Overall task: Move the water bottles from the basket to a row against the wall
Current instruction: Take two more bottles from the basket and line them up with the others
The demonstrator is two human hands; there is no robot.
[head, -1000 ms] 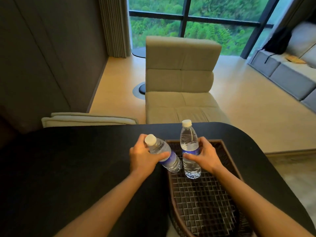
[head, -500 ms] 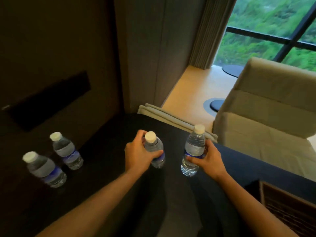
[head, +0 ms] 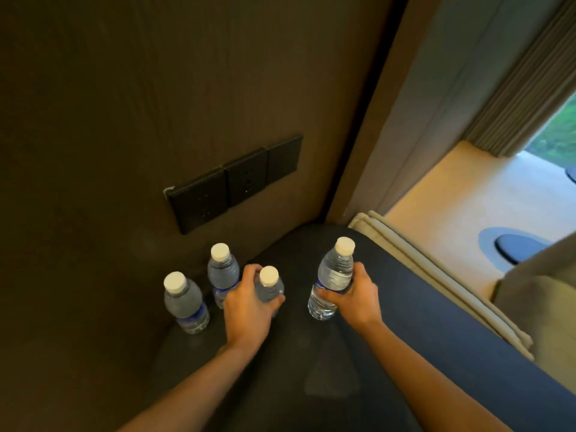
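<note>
Bottles [head: 269,286] [head: 333,277] in left grip [head: 249,302] and right grip [head: 353,293], open tabletop [head: 405,322] rightward.

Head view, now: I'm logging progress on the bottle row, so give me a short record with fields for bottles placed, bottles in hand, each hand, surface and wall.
bottles standing by wall: two, a nearer bottle and a farther bottle, both upright, white caps
bottles in hand: two
left hand: grips left-hand bottle beside the farther one
right hand: grips right-hand bottle, tilted
surface: dark table
wall: dark panel with socket plates
basket: not in view
</note>
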